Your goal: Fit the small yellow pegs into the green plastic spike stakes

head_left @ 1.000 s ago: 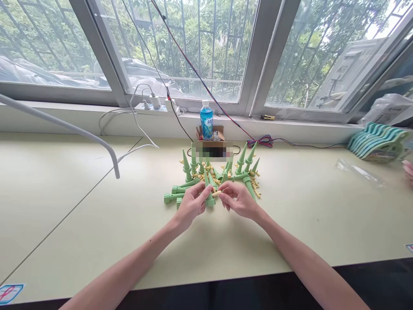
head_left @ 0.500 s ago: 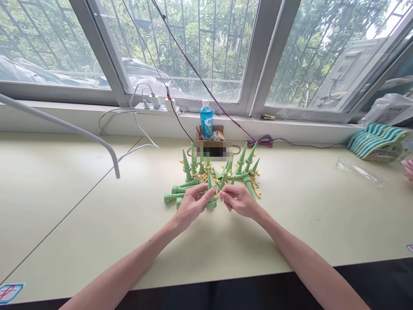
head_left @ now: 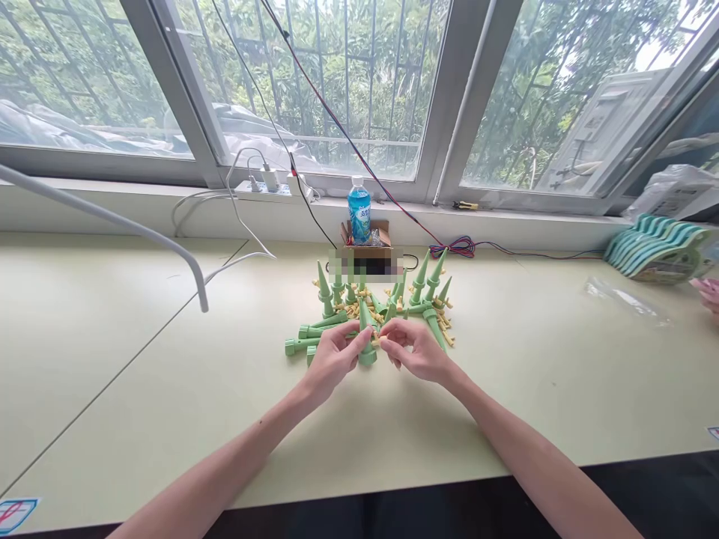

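Observation:
My left hand (head_left: 331,361) is closed around a green cone-shaped spike (head_left: 366,334), tip up, over the pale green table (head_left: 168,389). My right hand (head_left: 414,350) pinches a small yellow piece (head_left: 380,340) against the side of that spike. Just beyond both hands lies a pile of green spikes (head_left: 382,303), some upright and some lying flat, with several small yellow pieces (head_left: 443,322) scattered among them.
A small cardboard box (head_left: 368,251) and a blue drink bottle (head_left: 359,210) stand behind the pile by the window sill. A white curved tube (head_left: 140,233) reaches in from the left. Stacked teal items (head_left: 651,245) and another person's hand (head_left: 708,293) are at the far right.
The spike in my left hand has turned more upright, and my right hand has pushed the yellow piece closer against it. The hands stay in the same spot.

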A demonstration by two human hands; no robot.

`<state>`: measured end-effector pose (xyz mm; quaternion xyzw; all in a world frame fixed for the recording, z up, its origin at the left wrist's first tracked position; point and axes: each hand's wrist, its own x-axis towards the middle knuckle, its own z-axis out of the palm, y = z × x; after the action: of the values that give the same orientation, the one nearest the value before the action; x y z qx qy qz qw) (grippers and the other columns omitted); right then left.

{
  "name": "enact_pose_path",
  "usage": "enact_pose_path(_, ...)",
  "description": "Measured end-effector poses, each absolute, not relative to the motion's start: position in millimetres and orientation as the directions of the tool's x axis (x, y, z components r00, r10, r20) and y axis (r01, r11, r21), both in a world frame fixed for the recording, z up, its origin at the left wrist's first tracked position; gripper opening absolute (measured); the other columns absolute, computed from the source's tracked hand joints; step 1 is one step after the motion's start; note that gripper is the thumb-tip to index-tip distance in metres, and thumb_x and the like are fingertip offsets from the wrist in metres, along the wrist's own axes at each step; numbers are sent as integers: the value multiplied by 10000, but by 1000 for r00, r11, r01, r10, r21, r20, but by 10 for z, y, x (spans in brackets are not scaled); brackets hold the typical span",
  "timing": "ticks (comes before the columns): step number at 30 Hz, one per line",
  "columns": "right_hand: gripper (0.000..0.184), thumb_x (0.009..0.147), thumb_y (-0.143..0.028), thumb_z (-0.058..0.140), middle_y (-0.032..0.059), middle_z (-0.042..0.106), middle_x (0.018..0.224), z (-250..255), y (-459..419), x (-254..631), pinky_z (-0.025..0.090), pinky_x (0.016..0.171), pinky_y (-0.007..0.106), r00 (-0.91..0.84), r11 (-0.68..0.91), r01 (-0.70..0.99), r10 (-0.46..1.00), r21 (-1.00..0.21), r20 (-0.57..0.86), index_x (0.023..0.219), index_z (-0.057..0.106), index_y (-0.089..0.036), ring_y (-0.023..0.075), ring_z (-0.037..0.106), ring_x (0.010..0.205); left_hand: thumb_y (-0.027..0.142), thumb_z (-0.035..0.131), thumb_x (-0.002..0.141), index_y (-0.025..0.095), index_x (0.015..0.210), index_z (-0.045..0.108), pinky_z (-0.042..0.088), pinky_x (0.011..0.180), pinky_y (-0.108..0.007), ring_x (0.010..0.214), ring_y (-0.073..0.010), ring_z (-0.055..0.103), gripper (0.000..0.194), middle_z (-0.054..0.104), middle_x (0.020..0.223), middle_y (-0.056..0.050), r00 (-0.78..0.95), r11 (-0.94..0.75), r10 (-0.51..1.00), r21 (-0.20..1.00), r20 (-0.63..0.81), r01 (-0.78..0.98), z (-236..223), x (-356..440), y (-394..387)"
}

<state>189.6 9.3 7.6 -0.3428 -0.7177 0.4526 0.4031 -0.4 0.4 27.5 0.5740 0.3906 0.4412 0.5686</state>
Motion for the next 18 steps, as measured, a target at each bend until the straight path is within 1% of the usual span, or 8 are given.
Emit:
enact_pose_path(4, 249, 945, -422, 564, -26, 539, 618, 88, 84, 1902, 445, 507, 246, -457, 352, 122, 850, -928, 262, 896, 575, -179, 102, 512, 492, 520, 668, 827, 154, 795, 631, 200, 415, -200, 465, -41, 229, 369, 321, 605, 58, 311, -39, 949, 998, 51, -45, 271, -3, 6)
enact_pose_path(9, 245, 952, -397, 558, -39, 508, 583, 78, 91, 1910, 420, 498, 238, -463, 354, 135, 849, -926, 257, 846, 572, -177, 96, 490, 471, 515, 644, 846, 160, 762, 611, 215, 425, -202, 469, -46, 244, 366, 333, 601, 57, 310, -93, 947, 996, 89, -3, 260, -8, 2)
enact_pose_path(15, 303, 973, -382, 516, -56, 456, 511, 76, 98, 1933, 377, 489, 225, -476, 369, 167, 842, -914, 253, 760, 552, -171, 85, 441, 444, 494, 616, 882, 154, 905, 659, 184, 427, -195, 490, -50, 238, 343, 370, 597, 50, 376, -127, 919, 992, 119, -4, 217, -38, 10)
enact_pose_path(18, 328, 980, -384, 501, -60, 438, 493, 87, 94, 1945, 361, 483, 222, -490, 378, 176, 834, -909, 253, 734, 541, -170, 81, 424, 437, 489, 622, 882, 150, 938, 667, 183, 427, -189, 496, -48, 241, 346, 384, 601, 46, 401, -119, 908, 993, 119, -24, 206, -48, 18)
